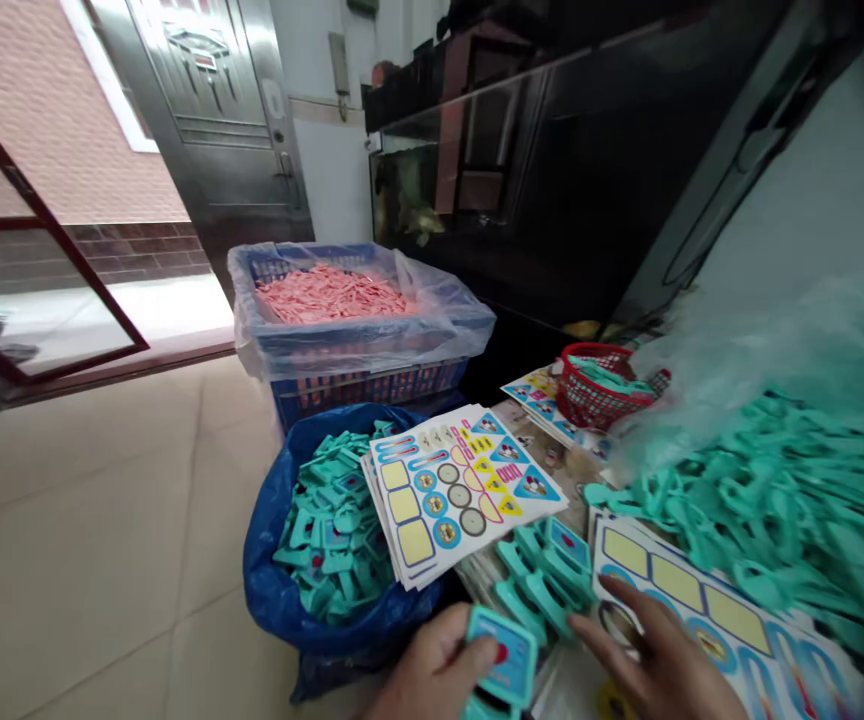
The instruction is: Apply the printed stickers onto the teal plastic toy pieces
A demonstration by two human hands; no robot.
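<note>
In the head view, one teal piece [503, 655] sits pinched between the left hand's [447, 655] thumb and fingers, left of the open right hand [653, 650], which is apart from it over one sticker-sheet stack [691, 585].

Left hand [443, 665] holding teal plastic piece [503, 655]; right hand [653, 650] over sticker sheets [691, 590]; blue bag [271, 575] beside.
</note>
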